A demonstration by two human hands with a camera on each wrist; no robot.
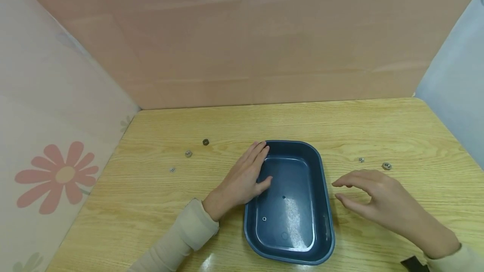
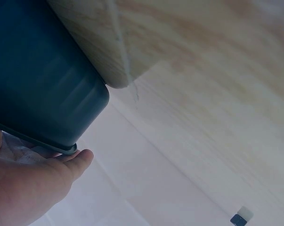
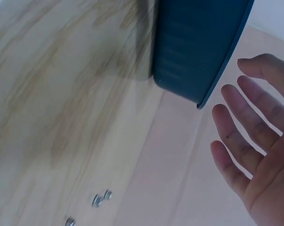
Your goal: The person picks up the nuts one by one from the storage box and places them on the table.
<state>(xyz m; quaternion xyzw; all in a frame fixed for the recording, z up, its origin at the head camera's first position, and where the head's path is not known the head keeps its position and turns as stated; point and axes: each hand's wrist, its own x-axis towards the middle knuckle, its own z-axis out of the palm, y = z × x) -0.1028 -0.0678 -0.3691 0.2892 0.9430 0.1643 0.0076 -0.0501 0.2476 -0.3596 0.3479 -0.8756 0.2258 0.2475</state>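
Note:
A dark blue rectangular plastic tray (image 1: 289,259) sits on the wooden table, with a small metal nut (image 1: 264,218) on its floor. My left hand (image 1: 242,177) rests on the tray's left rim near the far corner, fingers extended and thumb spread over the inside. In the left wrist view, the left hand's fingertips (image 2: 83,162) show right at the tray's rim. To the right of the tray, my right hand (image 1: 382,198) hovers with nothing in it, fingers loosely bent and thumb apart. The right wrist view shows its spread fingers (image 3: 240,150) beside the tray's wall (image 3: 193,47).
Left of the tray lie a dark nut (image 1: 206,142), a silver nut (image 1: 188,153) and a smaller piece of hardware (image 1: 172,170). Beyond the right hand are a small nut (image 1: 361,160) and a larger nut (image 1: 386,166). A beige wall covering (image 1: 249,45) rises behind the table.

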